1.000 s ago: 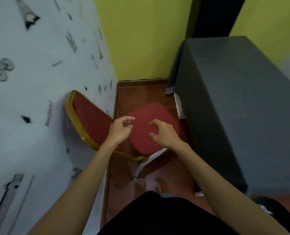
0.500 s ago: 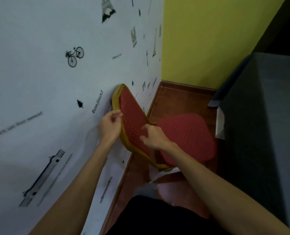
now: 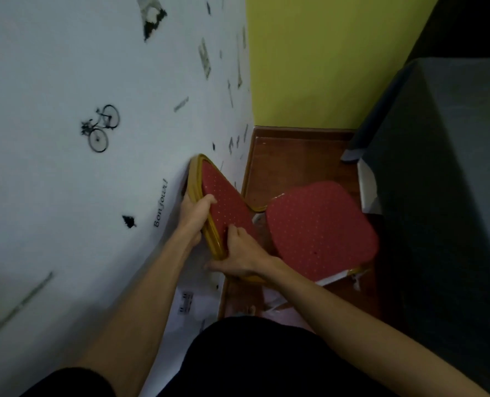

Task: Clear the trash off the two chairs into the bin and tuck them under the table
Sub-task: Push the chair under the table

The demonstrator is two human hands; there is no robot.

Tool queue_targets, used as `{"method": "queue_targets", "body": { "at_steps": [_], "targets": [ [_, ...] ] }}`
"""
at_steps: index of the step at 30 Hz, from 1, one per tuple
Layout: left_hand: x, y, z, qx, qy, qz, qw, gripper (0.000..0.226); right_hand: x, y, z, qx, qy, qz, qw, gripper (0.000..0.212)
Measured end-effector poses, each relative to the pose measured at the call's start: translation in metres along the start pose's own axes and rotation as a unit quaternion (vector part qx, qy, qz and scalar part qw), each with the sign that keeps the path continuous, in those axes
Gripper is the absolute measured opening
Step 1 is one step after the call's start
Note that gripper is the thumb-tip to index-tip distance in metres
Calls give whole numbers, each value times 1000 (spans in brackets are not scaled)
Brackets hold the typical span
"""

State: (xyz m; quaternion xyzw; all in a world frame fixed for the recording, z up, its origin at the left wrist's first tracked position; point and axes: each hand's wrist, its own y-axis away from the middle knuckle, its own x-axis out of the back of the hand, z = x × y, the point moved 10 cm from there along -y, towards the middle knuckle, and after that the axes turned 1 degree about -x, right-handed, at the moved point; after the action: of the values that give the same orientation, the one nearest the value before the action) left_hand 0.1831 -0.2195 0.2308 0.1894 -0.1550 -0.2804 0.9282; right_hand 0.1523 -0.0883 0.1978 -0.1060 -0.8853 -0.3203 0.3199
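1. My left hand (image 3: 195, 214) has its fingers curled over the gold-framed backrest of the red padded chair (image 3: 318, 227), against the left wall.
2. My right hand (image 3: 242, 255) clamps the frame's near edge.
3. Grey-draped table (image 3: 450, 196) sits right.

The white wallpaper (image 3: 66, 196) on the left carries 1 legible word, "Bonjour!" (image 3: 160, 203), printed in slanted black italics just left of the chair's backrest. Other printed marks on the same wallpaper, such as the small dark strips higher up near the corner and a long line of script low at the left edge, are too blurred to read. Nothing else in view bears readable text.
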Motion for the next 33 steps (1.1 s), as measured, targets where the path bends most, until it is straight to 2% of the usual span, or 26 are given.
{"method": "queue_targets", "body": {
  "at_steps": [3, 7, 10, 14, 20, 25, 29, 33],
  "targets": [
    [-12, -18, -12, 39, 53, -40, 997, 60, -6, -6, 0, -38, -44, 34, 998, 114],
    [-32, -40, -2, 39, 31, -117, 992, 72, 4, -9, 3, -75, -132, 144, 978, 93],
    [-63, -43, 6, 55, 10, -178, 982, 65, 20, -7, 20, -103, -163, 206, 959, 81],
    [-106, -41, 12, 70, -13, -251, 965, 48, 39, -4, 44, -131, -191, 234, 944, 80],
    [-181, -30, 20, 68, -44, -330, 941, 57, 69, 18, 96, -187, -230, 280, 913, 87],
    [-237, -18, 25, 49, -74, -366, 926, 60, 92, 42, 136, -217, -251, 309, 891, 84],
    [-283, 2, 36, 27, -81, -374, 923, 52, 118, 63, 169, -231, -238, 305, 893, 84],
    [-328, 13, 40, 27, -118, -383, 916, 54, 146, 78, 205, -236, -229, 277, 903, 80]
  ]
}}
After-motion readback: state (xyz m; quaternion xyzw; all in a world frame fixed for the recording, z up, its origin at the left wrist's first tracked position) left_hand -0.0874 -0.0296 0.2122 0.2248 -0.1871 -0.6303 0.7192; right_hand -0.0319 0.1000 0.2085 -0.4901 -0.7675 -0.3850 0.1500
